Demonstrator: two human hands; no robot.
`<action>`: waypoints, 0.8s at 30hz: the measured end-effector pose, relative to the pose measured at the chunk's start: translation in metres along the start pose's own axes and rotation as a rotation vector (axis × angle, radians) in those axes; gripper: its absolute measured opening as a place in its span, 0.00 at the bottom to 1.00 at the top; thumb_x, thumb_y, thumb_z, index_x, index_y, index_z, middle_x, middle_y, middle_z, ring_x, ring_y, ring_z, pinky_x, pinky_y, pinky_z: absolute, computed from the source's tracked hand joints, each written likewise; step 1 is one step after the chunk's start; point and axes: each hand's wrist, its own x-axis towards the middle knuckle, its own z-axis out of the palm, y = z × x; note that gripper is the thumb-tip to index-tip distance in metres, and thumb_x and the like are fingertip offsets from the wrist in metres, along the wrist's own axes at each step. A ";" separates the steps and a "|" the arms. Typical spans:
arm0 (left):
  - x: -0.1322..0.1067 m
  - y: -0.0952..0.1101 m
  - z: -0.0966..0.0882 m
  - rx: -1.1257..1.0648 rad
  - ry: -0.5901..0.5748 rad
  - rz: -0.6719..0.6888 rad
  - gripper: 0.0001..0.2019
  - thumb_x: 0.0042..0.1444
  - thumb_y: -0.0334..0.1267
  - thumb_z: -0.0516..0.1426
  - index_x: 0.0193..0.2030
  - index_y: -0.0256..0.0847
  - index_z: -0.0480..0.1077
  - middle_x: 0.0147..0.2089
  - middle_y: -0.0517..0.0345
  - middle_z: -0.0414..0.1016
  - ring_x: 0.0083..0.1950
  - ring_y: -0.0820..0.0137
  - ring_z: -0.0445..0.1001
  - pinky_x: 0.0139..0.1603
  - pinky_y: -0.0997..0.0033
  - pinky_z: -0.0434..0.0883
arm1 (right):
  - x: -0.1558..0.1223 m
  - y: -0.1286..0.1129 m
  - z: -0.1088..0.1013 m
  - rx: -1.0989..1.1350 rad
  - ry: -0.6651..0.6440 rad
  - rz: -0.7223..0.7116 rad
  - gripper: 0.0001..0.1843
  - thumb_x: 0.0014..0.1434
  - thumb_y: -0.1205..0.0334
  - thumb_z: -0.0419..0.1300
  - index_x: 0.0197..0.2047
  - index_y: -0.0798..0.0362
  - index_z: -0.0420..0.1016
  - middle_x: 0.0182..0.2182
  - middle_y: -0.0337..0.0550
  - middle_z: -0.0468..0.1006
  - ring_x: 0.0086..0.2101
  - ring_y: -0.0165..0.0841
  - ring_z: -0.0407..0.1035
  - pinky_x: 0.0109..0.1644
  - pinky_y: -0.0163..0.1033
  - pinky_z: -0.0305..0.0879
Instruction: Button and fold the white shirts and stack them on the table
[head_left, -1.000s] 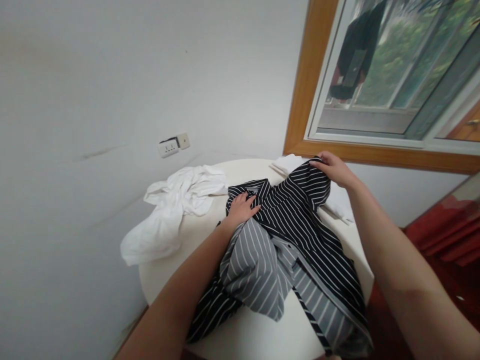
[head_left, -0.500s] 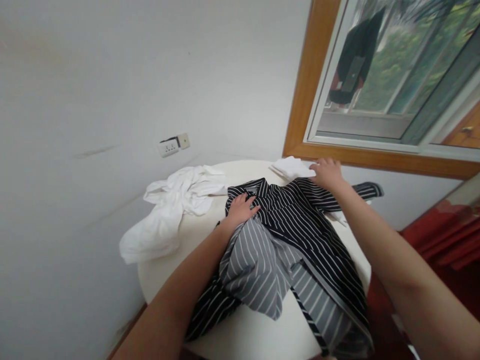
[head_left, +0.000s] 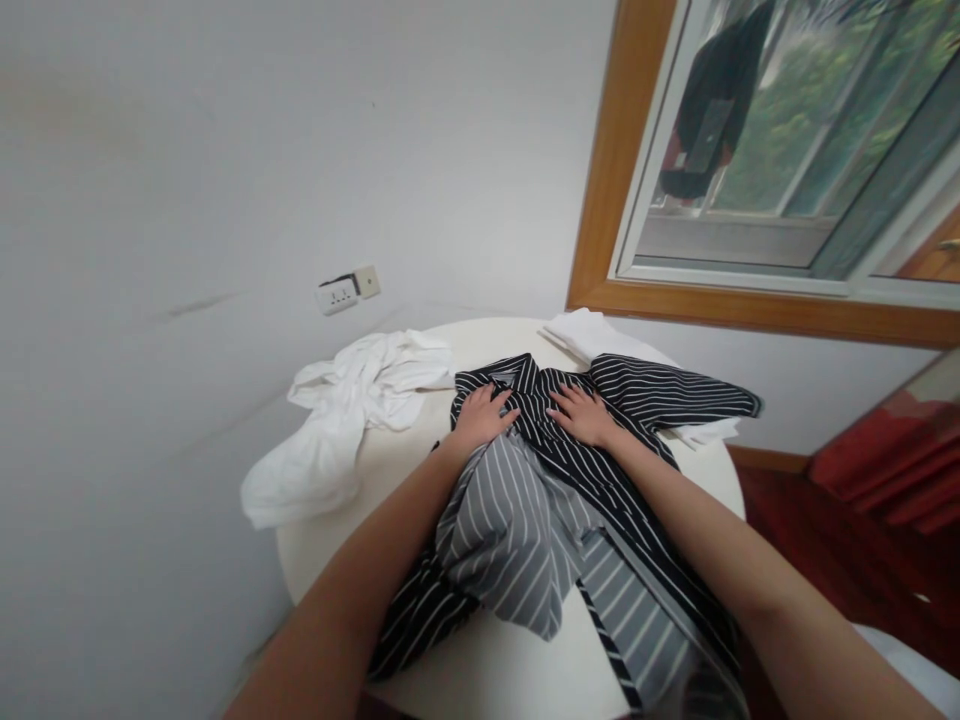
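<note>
A black shirt with white stripes [head_left: 630, 490] lies spread on a round white table [head_left: 517, 670]. Its grey inner side shows where the left front is folded back in a bunched heap. My left hand [head_left: 481, 415] rests on the shirt just below the collar, fingers spread. To its right, my right hand [head_left: 582, 414] lies flat on the chest part, its fingers also apart. The right-hand sleeve [head_left: 675, 392] stretches out toward the table's right edge. My forearms hide parts of the shirt's body and lower left side.
Crumpled white cloth [head_left: 352, 420] lies at the table's left, partly hanging over the edge. Folded white cloth [head_left: 592, 333] sits at the back, partly under the sleeve. A wall with a socket [head_left: 337, 295] and a wood-framed window [head_left: 720, 310] stand behind; a red curtain [head_left: 892, 460] hangs right.
My right hand has moved from the back white cloth, left and nearer, onto the shirt's chest. The right-hand sleeve now lies straighter and fuller. My left hand stays in place.
</note>
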 end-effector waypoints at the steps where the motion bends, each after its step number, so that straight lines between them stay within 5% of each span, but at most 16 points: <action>1: 0.001 0.000 0.000 0.001 0.002 0.004 0.30 0.62 0.59 0.45 0.66 0.48 0.60 0.70 0.50 0.57 0.70 0.55 0.54 0.68 0.54 0.52 | -0.003 -0.002 0.000 0.002 0.001 0.009 0.37 0.65 0.36 0.36 0.70 0.45 0.52 0.70 0.45 0.46 0.68 0.44 0.39 0.67 0.62 0.36; 11: 0.020 0.016 -0.001 -0.030 0.061 0.065 0.30 0.62 0.54 0.48 0.67 0.41 0.56 0.66 0.46 0.63 0.66 0.59 0.60 0.65 0.58 0.57 | 0.006 -0.006 -0.001 0.071 0.070 0.132 0.34 0.65 0.37 0.40 0.68 0.44 0.57 0.69 0.45 0.51 0.67 0.44 0.43 0.66 0.61 0.38; 17: 0.017 0.009 -0.035 -0.119 0.225 0.076 0.20 0.64 0.44 0.46 0.55 0.40 0.70 0.54 0.51 0.74 0.56 0.64 0.69 0.61 0.64 0.62 | 0.007 -0.002 -0.003 0.119 0.130 0.150 0.30 0.65 0.40 0.44 0.64 0.45 0.63 0.67 0.45 0.57 0.66 0.42 0.48 0.66 0.57 0.41; 20: 0.005 0.000 -0.058 -0.122 0.139 0.031 0.15 0.61 0.41 0.49 0.44 0.42 0.75 0.46 0.53 0.78 0.49 0.65 0.73 0.53 0.68 0.67 | 0.004 -0.002 -0.004 0.107 0.152 0.135 0.28 0.66 0.43 0.45 0.63 0.46 0.65 0.66 0.46 0.59 0.64 0.43 0.51 0.66 0.57 0.43; 24: -0.022 -0.009 -0.077 -0.073 -0.116 -0.049 0.18 0.57 0.53 0.53 0.40 0.43 0.75 0.40 0.55 0.79 0.40 0.65 0.76 0.39 0.71 0.69 | 0.000 -0.006 -0.010 0.054 0.255 0.119 0.23 0.65 0.50 0.49 0.58 0.50 0.70 0.60 0.50 0.67 0.60 0.45 0.58 0.64 0.55 0.48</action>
